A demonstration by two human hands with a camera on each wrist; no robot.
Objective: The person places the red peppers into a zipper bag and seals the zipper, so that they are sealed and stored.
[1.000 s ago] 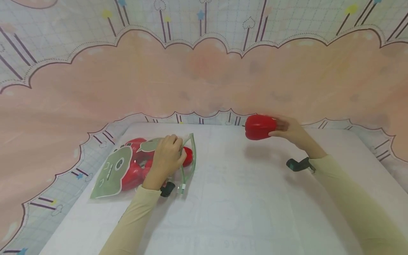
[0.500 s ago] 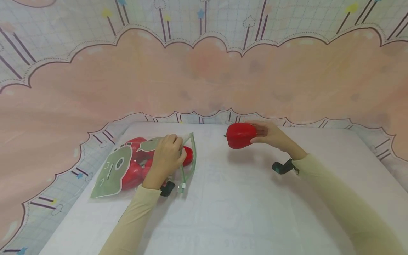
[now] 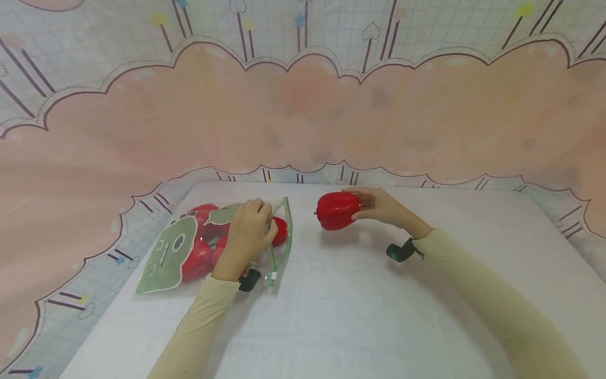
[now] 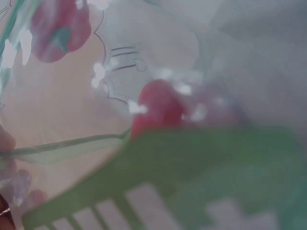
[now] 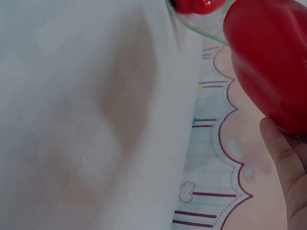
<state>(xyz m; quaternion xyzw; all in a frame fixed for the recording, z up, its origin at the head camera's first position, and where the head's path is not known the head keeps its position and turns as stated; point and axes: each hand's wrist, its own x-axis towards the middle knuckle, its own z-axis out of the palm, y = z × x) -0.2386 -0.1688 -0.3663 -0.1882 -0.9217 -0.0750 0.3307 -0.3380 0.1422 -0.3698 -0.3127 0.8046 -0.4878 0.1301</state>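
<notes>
A red bell pepper (image 3: pixel 337 211) is gripped by my right hand (image 3: pixel 385 209) from its right end, held above the white table with its stem toward the left. In the right wrist view the bell pepper (image 5: pixel 268 62) fills the upper right, the thumb against its lower end. My left hand (image 3: pixel 248 237) pinches the upper film of a clear zip bag (image 3: pixel 163 263) with green cartoon print, close to its green-edged mouth, which gapes toward the right. Several red peppers (image 3: pixel 196 263) lie inside the bag; one (image 3: pixel 280 231) is near the mouth. The left wrist view looks through blurred film.
The white tabletop (image 3: pixel 331 305) stretches in front of and right of the bag. A patterned cloth (image 3: pixel 303 116) hangs behind the table and runs along its left side. A black wrist camera (image 3: pixel 400 250) sits below the right wrist.
My right hand has carried the bell pepper leftward and slightly lower, nearer the bag's mouth. My left hand and the bag have stayed in place.
</notes>
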